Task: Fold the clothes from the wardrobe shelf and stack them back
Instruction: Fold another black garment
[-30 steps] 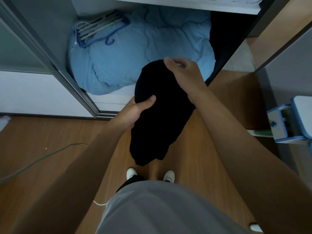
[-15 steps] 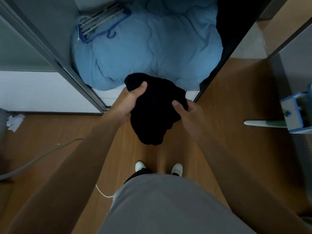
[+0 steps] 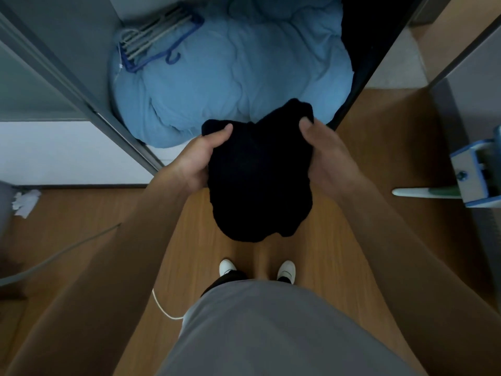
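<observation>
We grip the bunched black garment with left hand and right hand, folding unfinished, stacking ahead.

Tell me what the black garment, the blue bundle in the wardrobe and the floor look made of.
Black garment: soft matte fabric, likely knit or cotton; it slumps limply, weave too dark to tell. Blue bundle: padded quilted textile, puffy with stitched creases. Floor: wood or wood-look laminate, with brown grain lines and a slight sheen.
</observation>
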Available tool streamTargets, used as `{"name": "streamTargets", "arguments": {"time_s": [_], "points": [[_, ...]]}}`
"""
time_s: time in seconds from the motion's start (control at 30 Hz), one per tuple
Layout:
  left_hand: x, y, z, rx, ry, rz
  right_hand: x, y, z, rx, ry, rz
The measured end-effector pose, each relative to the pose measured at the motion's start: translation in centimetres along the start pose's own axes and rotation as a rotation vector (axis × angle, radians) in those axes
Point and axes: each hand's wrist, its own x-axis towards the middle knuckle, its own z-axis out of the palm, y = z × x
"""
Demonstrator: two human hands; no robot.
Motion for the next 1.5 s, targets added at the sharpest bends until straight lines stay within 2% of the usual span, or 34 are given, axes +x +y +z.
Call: {"name": "streamTargets", "arguments": {"time_s": [0.13,0.23,0.37,0.5,0.6,0.67,0.77,0.83,0.97,1.07,1.17,1.23,1.3,1.4,1.5], "points": [[-0.2,-0.1,1.3,-0.066,-0.089,-0.072,-1.6,3.7,-0.7,-0.284,-0.117,0.042],[-0.1,0.2,1.4,-0.011,-0.083,-0.150,-1.6,5.2,0.2,-0.278,-0.102,0.107],[0.5,0.5,0.5,0.035,-0.017,-0.175,-1.0,6.5,1.6,-0.222,0.030,0.115],[0.5,-0.1,-1.0,-0.045,-0.059,-0.111,-0.6,7.1,3.0,-0.108,0.209,0.173],[-0.4,-2.5,-2.5,-0.123,-0.237,-0.098,-0.2,6.6,3.0,-0.004,0.281,0.267],[-1.2,-4.3,-3.1,-0.025,-0.318,-0.069,0.1,5.7,2.7,0.011,0.321,0.364],[-1.2,-5.7,-2.9,0.186,-0.181,0.026,0.4,4.0,2.1,-0.033,0.309,0.493],[-0.9,-5.6,-2.7,0.182,-0.079,0.073,0.4,2.7,1.2,-0.078,0.238,0.526],[-0.8,-4.8,-2.5,-0.024,0.054,0.010,0.7,0.3,-0.9,-0.065,0.161,0.481],[-1.0,-4.0,-1.7,-0.191,0.076,-0.091,1.0,1.1,-1.5,0.108,0.139,0.368],[-1.0,-3.5,-0.7,-0.227,0.058,-0.121,0.5,4.8,-1.3,0.296,0.087,0.264],[-0.7,-3.1,-0.3,-0.219,0.074,-0.140,-0.4,7.5,-1.0,0.247,-0.013,0.229],[-0.6,-2.7,-0.2,-0.178,0.088,-0.178,-1.0,9.3,-0.7,0.069,-0.076,0.167],[-0.2,-2.2,-0.7,-0.111,0.084,-0.216,-0.9,9.3,0.1,-0.265,0.070,-0.014],[-0.1,-1.9,-1.7,-0.123,0.092,-0.193,-0.3,8.0,0.0,-0.196,0.226,-0.032]]}}
